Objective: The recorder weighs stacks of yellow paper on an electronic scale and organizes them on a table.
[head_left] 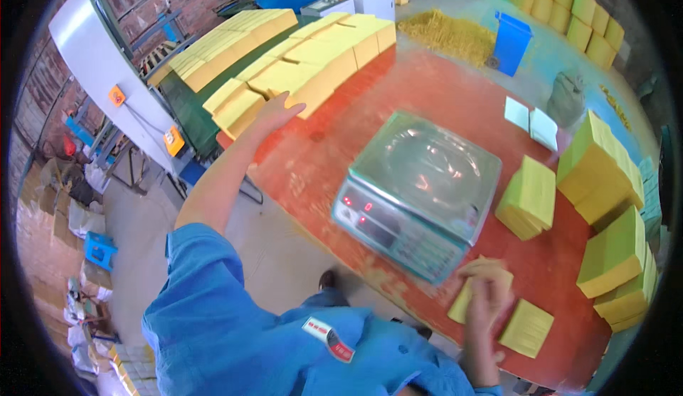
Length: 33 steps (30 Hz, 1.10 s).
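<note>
My left hand (279,112) reaches out with fingers apart beside the near end of a long row of yellow paper stacks (306,65), at the table's far left edge. Its fingertips are at the stacks' side; contact is unclear. My right hand (486,291), smeared by motion, is bent over a small yellow paper pad (461,303) at the near right, partly hiding it. A second yellow pad (527,328) lies flat to its right. Between the hands stands a digital scale (420,189) with a bare metal pan and lit red digits.
An upright yellow block (528,197) is right of the scale; larger yellow stacks (597,168) line the red table's (306,189) right edge. An open booklet (531,122) lies at the far side. Beyond are a blue bin (511,44), a yellow heap (448,37) and a white machine (114,76).
</note>
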Each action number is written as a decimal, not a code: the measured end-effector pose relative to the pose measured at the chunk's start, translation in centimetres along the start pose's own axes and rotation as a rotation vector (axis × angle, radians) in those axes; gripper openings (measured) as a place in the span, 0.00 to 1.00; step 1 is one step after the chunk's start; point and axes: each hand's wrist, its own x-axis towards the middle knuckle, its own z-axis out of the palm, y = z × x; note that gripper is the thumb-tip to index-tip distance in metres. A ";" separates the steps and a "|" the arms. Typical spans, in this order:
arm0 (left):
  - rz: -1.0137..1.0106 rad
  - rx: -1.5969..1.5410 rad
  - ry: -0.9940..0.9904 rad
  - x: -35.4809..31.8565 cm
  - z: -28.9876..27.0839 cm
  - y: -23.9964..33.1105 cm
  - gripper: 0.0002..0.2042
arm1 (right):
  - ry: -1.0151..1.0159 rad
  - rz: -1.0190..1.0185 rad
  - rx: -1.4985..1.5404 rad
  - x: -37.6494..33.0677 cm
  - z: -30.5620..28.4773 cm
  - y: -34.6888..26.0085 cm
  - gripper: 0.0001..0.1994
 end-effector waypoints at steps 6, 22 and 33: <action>0.140 0.483 0.099 11.6 1.3 -1.2 0.48 | -0.366 0.633 0.403 -4.9 21.5 7.0 0.06; 0.786 0.270 -0.150 -7.2 1.8 -5.7 0.46 | -0.399 1.164 1.132 -5.9 38.0 13.0 0.29; -0.196 -1.170 -0.255 -23.4 1.3 -12.4 0.33 | -0.595 0.270 0.319 -3.1 32.4 7.7 0.39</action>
